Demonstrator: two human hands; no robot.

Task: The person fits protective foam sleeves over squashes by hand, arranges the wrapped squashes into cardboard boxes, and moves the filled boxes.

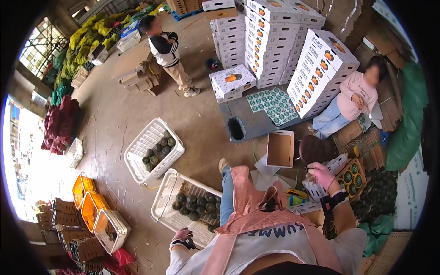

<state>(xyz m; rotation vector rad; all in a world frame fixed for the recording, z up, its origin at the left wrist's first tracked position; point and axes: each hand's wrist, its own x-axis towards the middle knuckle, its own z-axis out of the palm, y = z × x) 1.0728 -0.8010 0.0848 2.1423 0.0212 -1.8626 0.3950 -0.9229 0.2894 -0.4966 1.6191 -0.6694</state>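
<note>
My left hand [182, 236], in a pink glove, is beside the near rim of a white plastic crate [161, 198] holding round dark green squashes [195, 205]. Its fingers look apart, and no object shows in them. My right hand [321, 176], also in a pink glove, is raised over a small white carton [314, 189]. Its fingers are curled together, and what they may hold is too small to make out. Just right of it stands an open box of squashes with round labels [352, 178].
Another white crate of squashes [155, 145] stands farther off. An open brown-lined box [280, 149] is ahead of me, near tall stacks of printed cartons [316, 73]. One person [167, 55] stands at the back; another [350, 98] sits at right. Orange crates [94, 208] are at left.
</note>
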